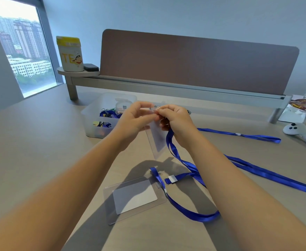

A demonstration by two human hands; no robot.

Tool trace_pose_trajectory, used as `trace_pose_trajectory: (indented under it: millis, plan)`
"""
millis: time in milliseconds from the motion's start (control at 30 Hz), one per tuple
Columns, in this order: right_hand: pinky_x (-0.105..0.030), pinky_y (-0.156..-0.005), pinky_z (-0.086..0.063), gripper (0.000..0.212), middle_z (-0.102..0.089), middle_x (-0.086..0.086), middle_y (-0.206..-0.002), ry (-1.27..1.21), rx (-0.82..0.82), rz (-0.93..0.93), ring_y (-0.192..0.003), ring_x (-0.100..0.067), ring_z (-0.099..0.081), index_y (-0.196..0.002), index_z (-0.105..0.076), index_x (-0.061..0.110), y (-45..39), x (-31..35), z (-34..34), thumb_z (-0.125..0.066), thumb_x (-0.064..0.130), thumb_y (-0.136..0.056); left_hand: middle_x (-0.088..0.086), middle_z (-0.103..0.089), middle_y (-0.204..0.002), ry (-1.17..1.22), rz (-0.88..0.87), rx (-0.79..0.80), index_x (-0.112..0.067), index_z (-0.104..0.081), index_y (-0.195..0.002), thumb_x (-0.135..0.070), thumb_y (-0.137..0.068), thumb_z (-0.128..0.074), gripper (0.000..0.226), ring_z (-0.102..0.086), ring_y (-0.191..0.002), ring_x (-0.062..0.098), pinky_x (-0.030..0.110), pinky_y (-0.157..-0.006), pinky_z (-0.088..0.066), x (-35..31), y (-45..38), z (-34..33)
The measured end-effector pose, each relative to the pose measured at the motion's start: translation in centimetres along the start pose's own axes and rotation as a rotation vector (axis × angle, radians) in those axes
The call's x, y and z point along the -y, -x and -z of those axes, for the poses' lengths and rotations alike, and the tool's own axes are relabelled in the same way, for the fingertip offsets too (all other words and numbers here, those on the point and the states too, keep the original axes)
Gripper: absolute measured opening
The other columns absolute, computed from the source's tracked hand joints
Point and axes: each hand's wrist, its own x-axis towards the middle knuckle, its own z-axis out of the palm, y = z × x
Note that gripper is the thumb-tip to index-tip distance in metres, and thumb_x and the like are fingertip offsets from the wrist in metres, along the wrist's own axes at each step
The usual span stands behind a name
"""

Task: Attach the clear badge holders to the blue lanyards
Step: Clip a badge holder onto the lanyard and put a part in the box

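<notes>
1. Clear badge holder (158, 140) hangs in the air at centre, top edge pinched, body dangling free so the slot stays reachable.
2. My left hand (135, 117) is closed on that top edge, thumb and fingers steadying it.
3. My right hand (175, 118) is closed on the clip end of a blue lanyard (177, 153), meeting the holder's top; the clip itself is too hidden to read, so whether it is hooked through, I cannot tell.
4. The lanyard trails off toward 4 o'clock, slack on the desk (39, 142), so nothing tugs.
5. At 6 o'clock a finished badge set (135, 196) lies flat, seemingly parked aside.
6. Supply bin (94, 120) at 10 o'clock, within reach; spare lanyard (239, 135) at 3 o'clock.
</notes>
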Motion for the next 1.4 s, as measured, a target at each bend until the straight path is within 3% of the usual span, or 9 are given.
trace_pose_trajectory:
  millis: [133,367,467,567,667,833,1033,1233,1400]
  plan:
    - [-0.019,-0.058,-0.043,0.029,-0.053,-0.002,-0.062,-0.061,0.041,-0.064,-0.056,-0.011,-0.046,-0.071,-0.057,0.015,-0.3,0.3,0.3,-0.042,0.013,-0.095,0.000,-0.056,-0.102,-0.168,-0.088,-0.136,-0.009,-0.046,-0.122,0.008,-0.087,-0.044,0.039,-0.055,-0.091,0.014,0.015,-0.073,-0.045,0.2,-0.1,-0.2]
    - [-0.015,-0.037,-0.029,0.026,-0.050,0.001,-0.048,0.045,0.093,-0.166,-0.040,-0.008,-0.033,-0.064,-0.058,0.009,-0.9,1.5,0.7,-0.049,0.009,-0.089,0.019,-0.066,-0.107,-0.589,-0.402,-0.403,-0.002,-0.056,-0.117,0.003,-0.088,-0.047,0.031,-0.056,-0.088,0.020,0.022,-0.070,-0.044,0.8,-0.8,0.2]
    - [-0.016,-0.037,-0.025,0.026,-0.049,0.002,-0.041,0.169,0.093,-0.261,-0.041,-0.009,-0.029,-0.063,-0.057,0.007,-1.6,1.9,0.9,-0.047,0.007,-0.087,0.024,-0.071,-0.083,-0.813,-0.554,-0.402,0.004,-0.061,-0.105,0.002,-0.086,-0.049,0.023,-0.065,-0.073,0.036,0.032,-0.063,-0.051,1.6,-1.0,0.7]
    - [-0.017,-0.037,-0.021,0.025,-0.045,-0.001,-0.044,0.361,0.123,-0.322,-0.037,-0.009,-0.025,-0.059,-0.055,0.007,-1.9,2.0,1.0,-0.047,0.005,-0.083,0.019,-0.066,-0.057,-0.928,-0.638,-0.394,0.003,-0.065,-0.081,-0.002,-0.081,-0.045,0.021,-0.061,-0.051,0.032,0.031,-0.048,-0.050,2.0,-0.8,0.9]
    - [-0.018,-0.039,-0.021,0.026,-0.043,0.000,-0.045,0.535,0.123,-0.326,-0.037,-0.010,-0.026,-0.054,-0.052,0.008,-1.8,1.5,0.9,-0.049,0.006,-0.080,0.017,-0.069,-0.057,-0.947,-0.695,-0.404,0.003,-0.067,-0.073,0.011,-0.071,-0.057,0.013,-0.063,-0.053,0.030,0.029,-0.054,-0.048,1.9,-0.9,1.1]
    - [-0.012,-0.036,-0.029,0.022,-0.048,0.002,-0.055,0.505,-0.089,-0.071,-0.045,-0.007,-0.036,-0.068,-0.057,0.012,-2.1,1.1,1.8,-0.049,0.011,-0.089,0.018,-0.073,-0.069,-0.889,-0.675,-0.412,0.002,-0.070,-0.079,0.013,-0.071,-0.058,0.018,-0.067,-0.062,0.032,0.038,-0.062,-0.053,2.0,-1.2,1.1]
    - [-0.009,-0.056,-0.041,0.028,-0.051,0.004,-0.066,-0.004,-0.361,0.305,-0.059,-0.004,-0.046,-0.076,-0.045,0.024,-2.1,4.1,3.9,-0.035,0.011,-0.098,0.022,-0.073,-0.074,-0.828,-0.561,-0.477,0.003,-0.069,-0.084,0.007,-0.075,-0.051,0.021,-0.066,-0.065,0.037,0.040,-0.060,-0.052,2.7,-0.7,0.4]
    - [-0.013,-0.064,-0.047,0.026,-0.058,0.005,-0.072,-0.112,-0.430,0.231,-0.065,-0.006,-0.054,-0.078,-0.043,0.026,-1.5,2.8,4.6,-0.032,0.016,-0.099,0.024,-0.072,-0.074,-0.855,-0.523,-0.421,0.004,-0.069,-0.085,0.005,-0.073,-0.052,0.021,-0.067,-0.068,0.041,0.048,-0.064,-0.053,3.7,0.0,-0.4]
    - [-0.016,-0.056,-0.038,0.017,-0.055,0.002,-0.070,0.063,-0.370,-0.122,-0.058,-0.008,-0.045,-0.093,-0.045,0.014,-0.3,-3.4,6.1,-0.029,0.016,-0.099,0.024,-0.072,-0.073,-0.869,-0.489,-0.349,0.005,-0.068,-0.086,0.014,-0.072,-0.059,0.019,-0.066,-0.067,0.040,0.046,-0.066,-0.053,5.2,0.9,-1.4]
